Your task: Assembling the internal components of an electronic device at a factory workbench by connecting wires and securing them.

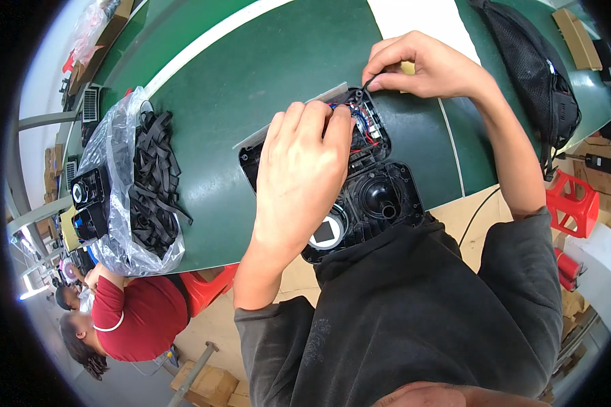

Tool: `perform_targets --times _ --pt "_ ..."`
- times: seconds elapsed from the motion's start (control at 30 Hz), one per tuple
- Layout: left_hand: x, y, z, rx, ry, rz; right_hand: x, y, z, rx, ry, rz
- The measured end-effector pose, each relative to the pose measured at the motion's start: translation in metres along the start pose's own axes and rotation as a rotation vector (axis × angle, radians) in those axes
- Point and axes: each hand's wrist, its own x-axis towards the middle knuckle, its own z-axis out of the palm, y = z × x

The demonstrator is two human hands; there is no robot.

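Note:
A black plastic device housing [380, 197] lies open on the green table [251, 74], showing red and blue wires [363, 125], a round black cone and a small white-rimmed square part [324, 233]. My left hand [302, 169] lies flat on the housing's left half, fingers pressing near the wires. At the housing's far edge, my right hand [421, 64] pinches a thin black wire [368, 83] between thumb and fingers.
A clear plastic bag [119, 176] with several black rubber strips [156, 176] lies at the left, black devices [91, 200] beside it. A black mesh bag [536, 74] lies at the right. Red stools [574, 203] stand below. A person in a red shirt [132, 308] sits at lower left.

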Motion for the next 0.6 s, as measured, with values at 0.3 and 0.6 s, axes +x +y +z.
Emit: perform_targets --times 0.3,0.6 --pt "-0.005 0.0 0.004 0.032 -0.045 0.017 -0.019 -0.005 -0.027 -0.248 0.024 0.175" --pt "-0.012 -0.003 0.001 0.045 -0.132 0.023 -0.018 -0.005 -0.028 -0.28 0.018 0.226"
